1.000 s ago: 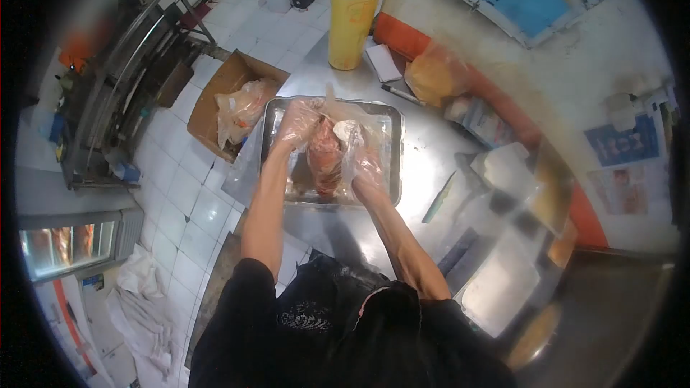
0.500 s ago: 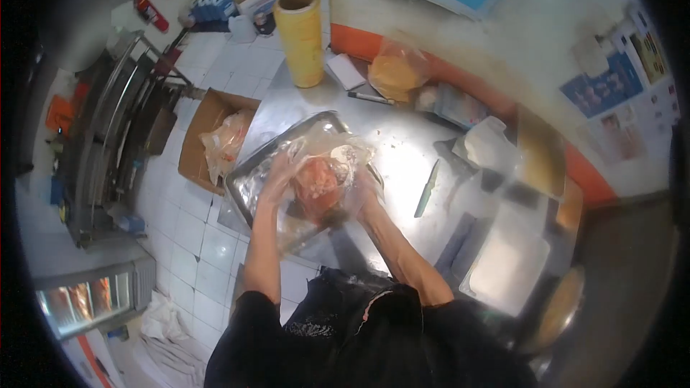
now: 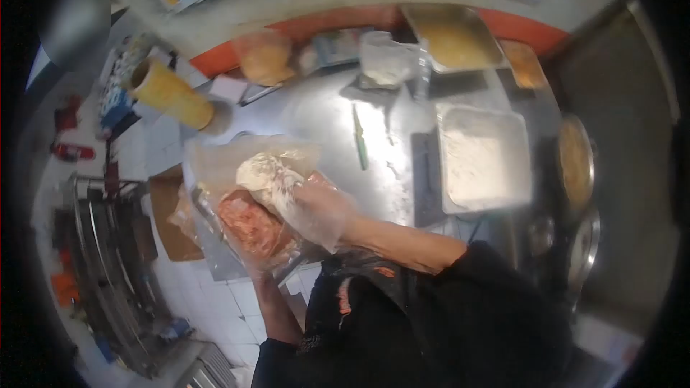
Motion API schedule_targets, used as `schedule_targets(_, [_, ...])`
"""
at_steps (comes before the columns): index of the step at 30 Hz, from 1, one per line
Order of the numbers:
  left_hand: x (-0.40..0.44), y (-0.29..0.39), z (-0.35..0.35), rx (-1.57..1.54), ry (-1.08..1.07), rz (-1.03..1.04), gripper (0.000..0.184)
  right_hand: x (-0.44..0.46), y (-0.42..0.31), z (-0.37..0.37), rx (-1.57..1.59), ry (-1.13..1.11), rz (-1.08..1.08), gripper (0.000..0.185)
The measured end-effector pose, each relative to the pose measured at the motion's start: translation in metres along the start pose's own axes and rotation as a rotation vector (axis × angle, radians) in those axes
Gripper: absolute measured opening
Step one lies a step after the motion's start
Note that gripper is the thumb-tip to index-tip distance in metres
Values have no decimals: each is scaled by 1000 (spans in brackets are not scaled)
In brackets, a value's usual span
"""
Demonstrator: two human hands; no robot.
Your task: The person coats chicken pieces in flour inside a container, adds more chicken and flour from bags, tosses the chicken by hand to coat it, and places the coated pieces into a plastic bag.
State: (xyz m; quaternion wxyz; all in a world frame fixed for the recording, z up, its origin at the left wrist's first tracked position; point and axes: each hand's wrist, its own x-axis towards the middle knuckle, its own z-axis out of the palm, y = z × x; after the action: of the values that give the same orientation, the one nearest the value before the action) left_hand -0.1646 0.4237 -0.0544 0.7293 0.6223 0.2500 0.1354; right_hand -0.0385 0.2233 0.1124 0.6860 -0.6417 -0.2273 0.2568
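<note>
My right hand (image 3: 316,206), in a loose clear plastic glove, is closed on a pale, flour-white lump (image 3: 260,174) whose kind I cannot make out. Beside and below the lump, a mass of raw pinkish-red meat (image 3: 250,224) lies in a clear plastic bag (image 3: 208,149). My left hand (image 3: 260,264) is at the near side of the meat, gripping the bag from below, its fingers mostly hidden by plastic and meat. Under the bag, the edge of a metal tray (image 3: 208,233) shows in part.
A green-handled knife (image 3: 361,145) lies on the steel table (image 3: 316,118). To the right stands a tray of white powder (image 3: 485,162). A big yellow wrap roll (image 3: 171,97) stands at the back left, a metal pan (image 3: 456,42) by the wall. A cardboard box (image 3: 169,233) is at the left.
The view has turned to the right. My right hand has come across onto the pale lump, while my left has shifted from the meat's side to its near edge.
</note>
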Motion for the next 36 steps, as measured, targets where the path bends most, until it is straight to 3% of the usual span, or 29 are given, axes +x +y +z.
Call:
schedule_targets(3, [8,3,55,-59,-175,-11,69,-37,-77,-40,485,20,268,33])
schedule_targets(5, [7,-5,111,-115,-354,-36,69,-58,-83,-67,309,183,22,32])
schedule_targets(7, [-2,-22,178,-206,-564,-97,69,-85,-87,-109,-175,295,-160,34])
schedule_targets(9, [-25,-36,249,-320,-779,-185,69,-124,-80,-162,-619,410,-63,36])
schedule_targets(12, [-67,-57,335,-483,-986,-342,69,-159,-91,-219,-342,644,114,39])
schedule_targets(14, [-95,-60,378,-606,-1064,-502,70,-197,-64,-270,-643,685,303,48])
schedule_targets(15, [-104,-45,389,-705,-1078,-659,68,-214,-44,-291,-789,704,404,53])
schedule_targets(16, [-114,-30,400,-795,-1076,-823,66,-226,-31,-304,-499,575,162,44])
schedule_targets(18, [-128,3,418,-967,-1055,-1150,62,-234,-30,-308,-73,644,247,41])
schedule_targets(21, [-141,22,438,-1029,-969,-1339,59,-251,-27,-313,48,653,281,35])
schedule_targets(26, [-149,33,450,-985,-869,-1368,55,-278,40,-336,-144,748,129,33])
schedule_targets(28, [-152,19,441,-1073,-956,-1303,48,-266,15,-331,-569,881,272,34])
schedule_targets(29, [-154,14,439,-893,-916,-1266,49,-260,7,-328,-785,937,340,34])
schedule_targets(30, [-157,26,438,-713,-869,-1232,50,-276,33,-341,-1469,819,251,37])
schedule_targets(31, [-158,32,436,-535,-821,-1192,51,-271,26,-342,-1310,824,287,37])
schedule_targets(33, [-155,16,431,-588,-938,-1204,38,-260,9,-348,-1000,827,354,39])
schedule_targets(34, [-151,21,433,-604,-981,-1243,36,-268,26,-348,-1152,899,85,38])
schedule_targets(36, [-142,27,435,-650,-1042,-1256,33,-267,9,-350,-1004,830,359,38])
